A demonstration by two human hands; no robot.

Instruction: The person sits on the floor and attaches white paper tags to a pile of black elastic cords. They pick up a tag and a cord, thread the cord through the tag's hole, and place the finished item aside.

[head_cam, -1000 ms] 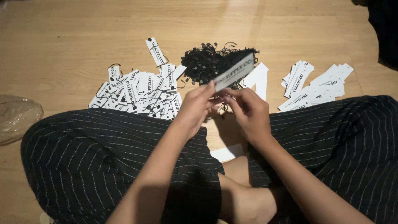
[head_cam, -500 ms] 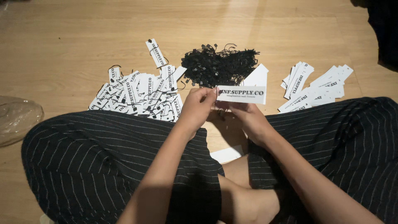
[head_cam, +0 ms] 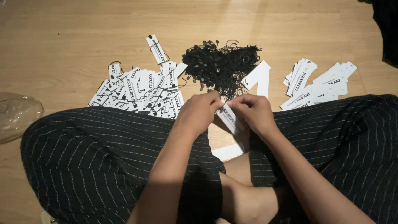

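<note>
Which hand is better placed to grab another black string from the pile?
Left, probably. The left hand sits just below the tangled pile of black strings, pinching only the tip of the white paper tag. The right hand holds more of the tag and should keep it steady.

Matt white paper tags (head_cam: 137, 93), tangled black string loops (head_cam: 222, 66), smooth wooden floor (head_cam: 62, 37), crinkled clear plastic bag (head_cam: 16, 114), pinstriped cloth trousers (head_cam: 99, 157)
</note>
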